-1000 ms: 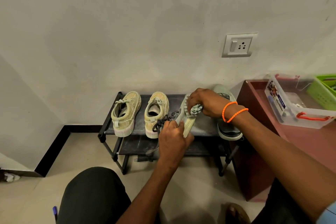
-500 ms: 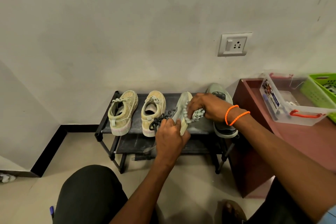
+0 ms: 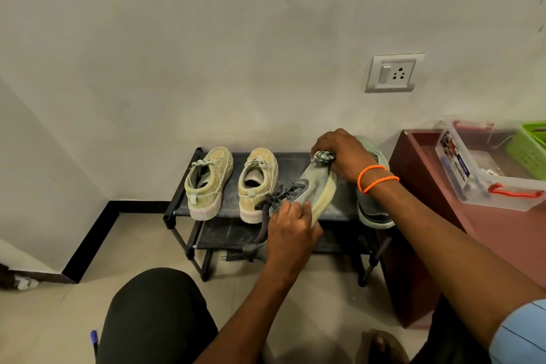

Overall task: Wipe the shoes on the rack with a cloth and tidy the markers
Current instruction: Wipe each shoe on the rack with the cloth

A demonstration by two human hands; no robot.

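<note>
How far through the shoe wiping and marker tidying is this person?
Mid-wipe. The left hand holds a grey shoe while the right hand presses a bunched cloth on its toe. Which of the other shoes are done can't be told. Markers appear untouched; a clear box sits on the side table.

Black rack (image 3: 295,160), orange bracelets (image 3: 373,177), seemingly striped cloth (image 3: 322,156)
</note>
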